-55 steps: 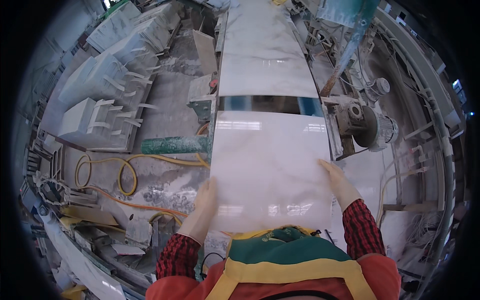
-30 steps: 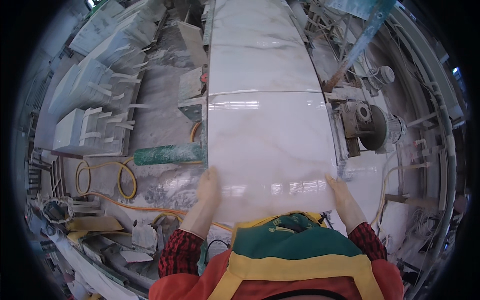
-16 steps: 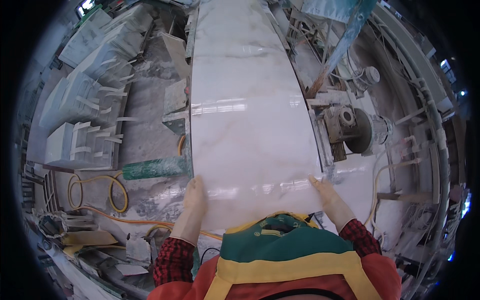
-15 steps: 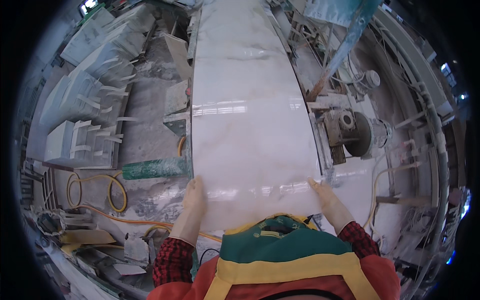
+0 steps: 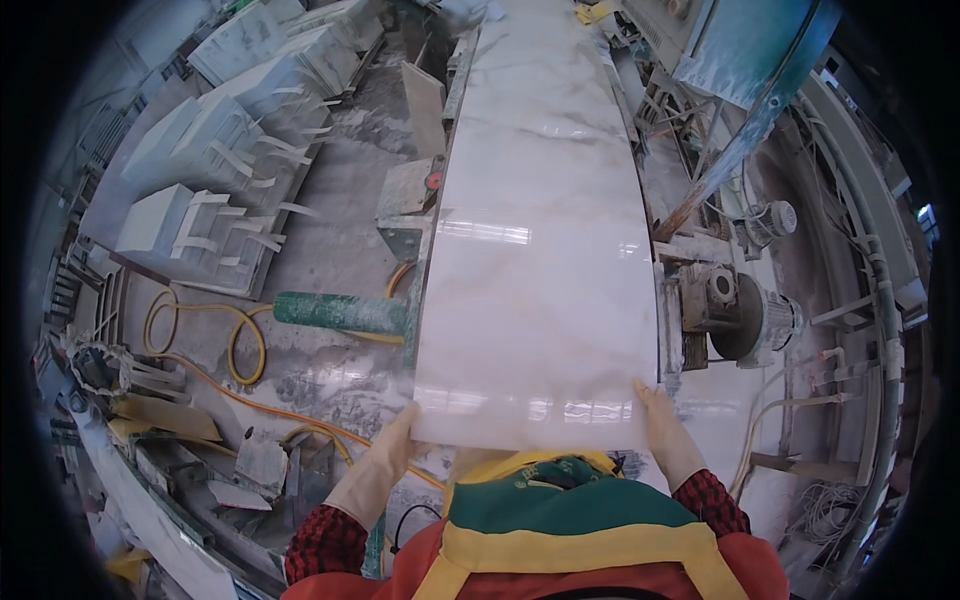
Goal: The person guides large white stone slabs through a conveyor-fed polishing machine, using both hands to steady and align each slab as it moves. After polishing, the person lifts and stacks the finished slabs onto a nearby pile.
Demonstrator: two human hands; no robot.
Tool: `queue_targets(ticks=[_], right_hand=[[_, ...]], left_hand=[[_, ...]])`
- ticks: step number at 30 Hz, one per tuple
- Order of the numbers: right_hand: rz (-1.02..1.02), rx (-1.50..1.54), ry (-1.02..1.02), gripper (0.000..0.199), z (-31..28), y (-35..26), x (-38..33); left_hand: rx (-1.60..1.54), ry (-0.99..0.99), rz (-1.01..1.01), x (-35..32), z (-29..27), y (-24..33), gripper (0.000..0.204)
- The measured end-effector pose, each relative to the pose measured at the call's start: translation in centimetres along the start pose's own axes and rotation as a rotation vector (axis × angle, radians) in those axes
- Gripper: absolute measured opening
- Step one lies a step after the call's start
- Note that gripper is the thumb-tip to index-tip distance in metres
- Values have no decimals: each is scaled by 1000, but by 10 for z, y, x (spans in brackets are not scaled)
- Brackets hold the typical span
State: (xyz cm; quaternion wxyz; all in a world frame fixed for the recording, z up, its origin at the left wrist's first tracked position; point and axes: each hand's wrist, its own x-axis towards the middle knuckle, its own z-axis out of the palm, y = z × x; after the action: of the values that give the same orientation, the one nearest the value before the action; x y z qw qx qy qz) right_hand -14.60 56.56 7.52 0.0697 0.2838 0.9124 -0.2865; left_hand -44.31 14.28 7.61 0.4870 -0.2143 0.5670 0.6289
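A long, glossy white stone slab (image 5: 535, 330) with faint beige veining lies lengthwise before me, its near end just in front of my apron. My left hand (image 5: 392, 440) grips the slab's near left corner, while my right hand (image 5: 662, 420) holds its right edge close to the near corner. Some fingers of both hands are hidden at the slab's sides. A darker veined line crosses the white surface farther up, where I cannot tell whether one piece ends and another begins. Window light reflects off the polished face.
A motor (image 5: 770, 310) and a blue-green machine housing (image 5: 750, 50) stand along the right. A green roller (image 5: 335, 312) juts out at left above a yellow hose (image 5: 240, 345). Stacked pale slabs (image 5: 200, 240) sit on the far left. Stone scraps (image 5: 262, 465) lie at lower left.
The whole view has shifted, so surroundings sit lower and farther right. The slab's near edge now shows fully in front of my apron, slightly farther from me. Both hands stay on its sides.
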Motion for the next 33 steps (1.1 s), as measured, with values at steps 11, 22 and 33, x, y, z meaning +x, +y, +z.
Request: queue_targets(ticks=[11, 22, 33], right_hand=[[-377, -170, 596, 41, 26, -72, 46], [-971, -73, 32, 38, 131, -285, 80], [-1119, -88, 232, 50, 139, -165, 90]], left_hand=[[-118, -33, 174, 17, 1, -19, 59], [-133, -34, 301, 32, 3, -20, 64], [-185, -9, 252, 30, 29, -12, 62]])
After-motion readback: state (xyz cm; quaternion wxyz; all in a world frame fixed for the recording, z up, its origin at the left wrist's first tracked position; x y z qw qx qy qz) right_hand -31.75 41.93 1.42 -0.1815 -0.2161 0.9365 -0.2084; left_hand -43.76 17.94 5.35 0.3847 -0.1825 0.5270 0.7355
